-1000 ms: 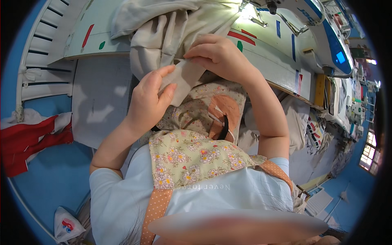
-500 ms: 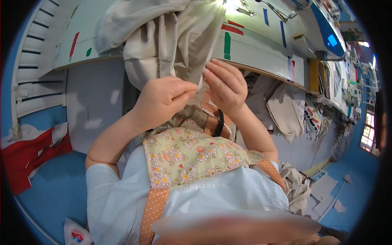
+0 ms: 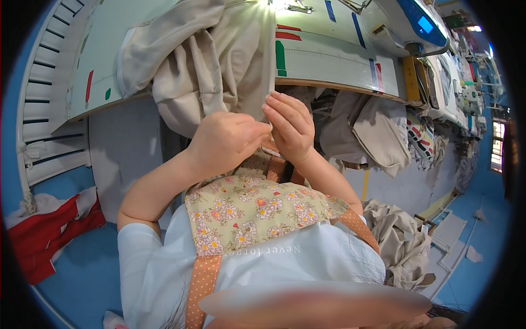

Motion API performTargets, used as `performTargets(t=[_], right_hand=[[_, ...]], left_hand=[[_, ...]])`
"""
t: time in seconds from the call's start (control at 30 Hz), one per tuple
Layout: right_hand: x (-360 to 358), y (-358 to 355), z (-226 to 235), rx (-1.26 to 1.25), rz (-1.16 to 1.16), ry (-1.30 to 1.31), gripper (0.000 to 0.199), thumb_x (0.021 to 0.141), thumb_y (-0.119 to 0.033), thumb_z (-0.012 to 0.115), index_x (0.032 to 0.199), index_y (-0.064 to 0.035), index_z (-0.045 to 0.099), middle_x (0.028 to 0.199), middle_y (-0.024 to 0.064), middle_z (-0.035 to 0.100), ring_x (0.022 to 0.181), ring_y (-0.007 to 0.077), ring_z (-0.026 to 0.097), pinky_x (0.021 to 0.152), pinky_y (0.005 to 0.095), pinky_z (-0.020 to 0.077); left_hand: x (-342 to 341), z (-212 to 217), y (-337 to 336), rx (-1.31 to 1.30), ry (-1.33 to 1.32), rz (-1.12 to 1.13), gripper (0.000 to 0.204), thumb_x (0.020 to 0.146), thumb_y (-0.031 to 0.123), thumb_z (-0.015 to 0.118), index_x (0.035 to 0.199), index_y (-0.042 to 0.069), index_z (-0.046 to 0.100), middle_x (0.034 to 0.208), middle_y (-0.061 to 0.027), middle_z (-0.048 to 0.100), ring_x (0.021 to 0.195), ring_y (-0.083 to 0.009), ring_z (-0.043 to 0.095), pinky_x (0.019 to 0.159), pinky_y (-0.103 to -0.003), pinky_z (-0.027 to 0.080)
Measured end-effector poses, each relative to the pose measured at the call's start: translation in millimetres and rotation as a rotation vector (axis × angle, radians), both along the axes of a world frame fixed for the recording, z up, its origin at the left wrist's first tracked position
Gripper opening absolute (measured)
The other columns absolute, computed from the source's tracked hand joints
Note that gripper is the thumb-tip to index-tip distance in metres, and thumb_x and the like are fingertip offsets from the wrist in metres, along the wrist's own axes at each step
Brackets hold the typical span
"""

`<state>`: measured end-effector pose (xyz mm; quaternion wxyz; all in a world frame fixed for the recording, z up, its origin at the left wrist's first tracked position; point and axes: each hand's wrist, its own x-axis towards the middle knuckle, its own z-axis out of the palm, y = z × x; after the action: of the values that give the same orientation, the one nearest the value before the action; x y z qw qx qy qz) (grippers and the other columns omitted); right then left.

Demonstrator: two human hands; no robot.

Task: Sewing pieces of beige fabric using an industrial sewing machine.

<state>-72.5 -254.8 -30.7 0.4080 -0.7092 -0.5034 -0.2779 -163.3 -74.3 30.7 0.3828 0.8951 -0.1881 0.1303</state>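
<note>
A large beige cloth (image 3: 241, 60) lies in loose folds on the pale work table and hangs over its front edge toward me. My left hand (image 3: 227, 140) is closed in a pinch at the cloth's lower right corner. My right hand (image 3: 291, 127) sits just beside it, fingers bent together along the right edge of the cloth. The two sets of fingertips nearly meet, and the bit of cloth between them is mostly hidden.
Coloured tape strips (image 3: 280, 57) mark the table (image 3: 329, 66). A blue and white sewing machine head (image 3: 422, 22) stands at the upper right. Beige pieces (image 3: 378, 134) hang under the table edge; a beige heap (image 3: 402, 247) lies lower right. Red cloth (image 3: 55, 233) is at left.
The view has shifted, so the table and cloth sit further left in the picture. My fingertips have drawn a little closer together at the cloth's edge.
</note>
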Motion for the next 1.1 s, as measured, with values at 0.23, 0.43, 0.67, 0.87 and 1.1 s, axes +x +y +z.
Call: performTargets(t=[0.23,0.43,0.67,0.87,1.1], right_hand=[[12,1,28,0.032,0.013,0.075,0.024,0.074,0.001,0.070,0.098,-0.0035,0.073,0.103,0.0093,0.072,0.100,0.0293,0.069,0.088,0.0426,0.0568],[27,-7,51,0.022,0.060,0.133,0.023,0.072,0.004,0.068,0.094,-0.0043,0.071,0.097,0.0082,0.073,0.096,0.0284,0.070,0.087,0.0420,0.0568],[1,-8,-4,-0.070,0.024,0.267,0.025,0.070,0.003,0.069,0.094,-0.0044,0.069,0.099,0.0086,0.072,0.099,0.0299,0.069,0.087,0.0432,0.0564],[-1,-4,-11,-0.060,0.016,0.272,0.026,0.069,0.002,0.069,0.094,-0.0041,0.070,0.101,0.0086,0.071,0.099,0.0300,0.069,0.089,0.0437,0.0562],[3,-21,4,-0.069,0.005,0.243,0.024,0.070,-0.002,0.069,0.094,-0.0031,0.071,0.102,0.0101,0.071,0.099,0.0305,0.069,0.090,0.0449,0.0564]], left_hand=[[-20,16,-18,0.004,-0.501,-0.069,0.023,0.072,0.009,0.070,0.095,0.007,0.068,0.095,-0.0038,0.063,0.087,-0.0226,0.065,0.068,-0.033,0.053],[13,-64,-9,0.089,0.178,-0.087,0.047,0.095,0.016,0.061,0.140,0.008,0.051,0.133,-0.0120,0.058,0.122,-0.0307,0.056,0.108,-0.040,0.043],[-35,-40,31,0.516,0.746,-0.046,0.030,0.098,0.019,0.053,0.124,0.008,0.063,0.123,-0.0153,0.062,0.117,-0.0331,0.058,0.101,-0.043,0.048],[32,22,23,-0.047,0.175,-0.269,0.019,0.089,0.005,0.059,0.107,0.002,0.067,0.117,-0.0156,0.064,0.110,-0.0338,0.062,0.095,-0.041,0.051],[114,-19,43,0.451,-0.031,0.036,0.036,0.085,-0.001,0.057,0.120,0.005,0.061,0.112,-0.0128,0.062,0.104,-0.0342,0.060,0.091,-0.042,0.051]])
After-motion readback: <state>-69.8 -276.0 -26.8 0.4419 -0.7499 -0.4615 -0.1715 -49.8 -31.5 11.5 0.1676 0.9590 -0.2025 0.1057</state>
